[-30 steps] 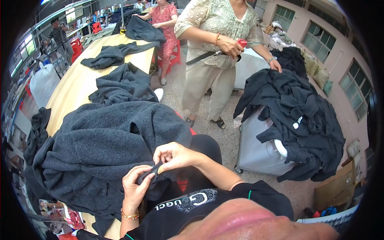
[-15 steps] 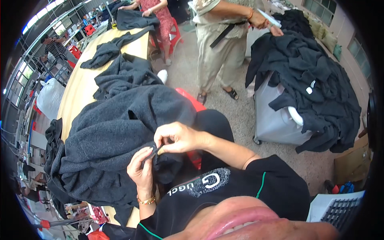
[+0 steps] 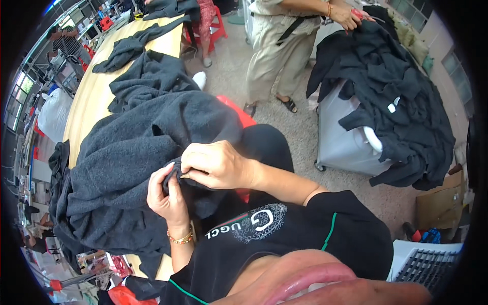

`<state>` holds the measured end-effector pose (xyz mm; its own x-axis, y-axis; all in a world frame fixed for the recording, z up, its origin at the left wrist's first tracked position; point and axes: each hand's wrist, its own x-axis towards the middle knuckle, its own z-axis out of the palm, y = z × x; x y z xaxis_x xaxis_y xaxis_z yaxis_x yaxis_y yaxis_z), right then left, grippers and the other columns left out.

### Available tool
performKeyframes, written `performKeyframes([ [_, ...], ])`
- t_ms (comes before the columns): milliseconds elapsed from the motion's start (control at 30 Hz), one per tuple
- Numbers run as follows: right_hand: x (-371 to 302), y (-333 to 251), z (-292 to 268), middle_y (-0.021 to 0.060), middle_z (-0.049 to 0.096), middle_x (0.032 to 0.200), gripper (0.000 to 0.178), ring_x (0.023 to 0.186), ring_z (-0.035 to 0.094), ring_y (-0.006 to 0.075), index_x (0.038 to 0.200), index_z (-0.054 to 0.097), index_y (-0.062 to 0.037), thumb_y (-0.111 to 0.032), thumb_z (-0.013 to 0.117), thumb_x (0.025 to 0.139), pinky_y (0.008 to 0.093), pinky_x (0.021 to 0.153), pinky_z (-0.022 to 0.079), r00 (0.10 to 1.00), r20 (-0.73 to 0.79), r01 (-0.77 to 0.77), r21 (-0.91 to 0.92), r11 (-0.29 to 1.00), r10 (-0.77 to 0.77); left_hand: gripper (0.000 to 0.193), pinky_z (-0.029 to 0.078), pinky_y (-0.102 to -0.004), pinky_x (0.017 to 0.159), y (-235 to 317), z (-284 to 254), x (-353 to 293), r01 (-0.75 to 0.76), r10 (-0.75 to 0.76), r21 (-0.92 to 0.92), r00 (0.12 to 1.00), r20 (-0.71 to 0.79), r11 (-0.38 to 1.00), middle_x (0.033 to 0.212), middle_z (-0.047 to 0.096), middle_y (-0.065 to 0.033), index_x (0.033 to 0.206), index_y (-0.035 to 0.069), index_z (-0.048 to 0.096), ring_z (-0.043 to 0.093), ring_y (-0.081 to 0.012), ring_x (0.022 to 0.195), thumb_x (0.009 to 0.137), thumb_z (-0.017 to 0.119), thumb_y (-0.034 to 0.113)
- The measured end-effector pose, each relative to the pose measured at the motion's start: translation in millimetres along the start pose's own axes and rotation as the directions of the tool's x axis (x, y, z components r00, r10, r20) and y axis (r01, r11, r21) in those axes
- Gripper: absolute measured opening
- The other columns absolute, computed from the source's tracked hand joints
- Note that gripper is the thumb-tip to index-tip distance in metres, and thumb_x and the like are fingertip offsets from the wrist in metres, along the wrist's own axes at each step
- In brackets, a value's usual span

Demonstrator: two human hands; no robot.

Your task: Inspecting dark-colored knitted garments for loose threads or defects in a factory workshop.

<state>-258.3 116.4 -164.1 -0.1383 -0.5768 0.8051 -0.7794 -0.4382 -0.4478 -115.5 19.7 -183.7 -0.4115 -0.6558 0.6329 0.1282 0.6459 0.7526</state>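
A large dark grey woolly garment (image 3: 127, 147) is heaped over the table and my lap. My left hand (image 3: 165, 195), with a bracelet at the wrist, pinches a small fold of this garment between thumb and fingers. Right against it, my right hand (image 3: 216, 163) is closed on the same fold, fingers curled. The fold stands a little raised in front of my chest. Whether a small tool sits between my right fingertips cannot be made out.
The pale wooden table (image 3: 76, 134) carries more dark cloth (image 3: 147, 79) farther off. At right a wheeled grey bin (image 3: 343, 137) is piled with dark garments (image 3: 396, 101); a co-worker in beige trousers (image 3: 277, 56) works there. A red stool (image 3: 236, 109) stands beside my knee.
Both my hands have shifted slightly left and up in the picture, still on the fold, now bunched more tightly. The co-worker's hands at the pile have moved, and a red-handled tool shows there.
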Motion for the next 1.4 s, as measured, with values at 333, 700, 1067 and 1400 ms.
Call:
performKeyframes([
  [333,-44.8,1.9,-5.4,0.0095,0.061,0.085,0.022,0.079,0.064,0.0277,0.086,0.061,-0.0041,-0.016,0.077,0.076,0.0360,0.068,0.051,0.979,-0.007,-0.203,-0.094,0.975,0.203,0.012,0.047,-0.0243,0.086,7.6,-4.2,20.4,0.132,-0.126,-0.152,0.991,0.047,0.980,0.100,0.066,-0.0050,0.104,-0.003,0.066,0.060,-0.0114,0.093,0.093,0.062,-0.002],
  [700,8.9,8.7,-70.7,-0.0043,0.056,0.086,0.012,0.079,0.054,0.0025,0.093,0.056,-0.0026,0.000,0.067,0.088,0.0203,0.069,0.043,0.898,0.178,-0.415,0.646,0.640,0.402,0.014,0.043,-0.0206,0.068,35.3,-51.1,-0.4,0.513,-0.465,0.013,0.767,0.443,0.859,0.080,0.060,0.0011,0.091,-0.001,0.061,0.054,-0.0054,0.072,0.078,0.056,-0.006],
  [1067,-34.5,57.4,-78.3,0.0047,0.066,0.095,0.021,0.092,0.062,0.0109,0.104,0.065,0.0019,-0.002,0.073,0.085,0.0264,0.082,0.050,0.568,0.752,-0.786,0.375,0.492,0.335,0.029,0.049,-0.0312,0.086,30.1,-109.1,2.8,0.693,-0.560,-0.621,0.698,0.446,0.367,0.102,0.065,-0.0149,0.104,-0.003,0.055,0.064,-0.0200,0.089,0.077,0.055,0.009],
  [1400,-33.1,42.7,-90.4,0.0066,0.069,0.095,0.013,0.092,0.064,0.0130,0.102,0.066,0.0015,-0.003,0.063,0.090,0.0280,0.085,0.050,0.823,0.364,-0.565,0.445,0.695,0.436,0.014,0.042,-0.0199,0.069,41.1,-124.4,10.2,0.583,-0.578,0.157,0.662,0.477,0.797,0.088,0.062,0.0026,0.099,-0.002,0.067,0.053,-0.0043,0.078,0.087,0.068,0.004],
])
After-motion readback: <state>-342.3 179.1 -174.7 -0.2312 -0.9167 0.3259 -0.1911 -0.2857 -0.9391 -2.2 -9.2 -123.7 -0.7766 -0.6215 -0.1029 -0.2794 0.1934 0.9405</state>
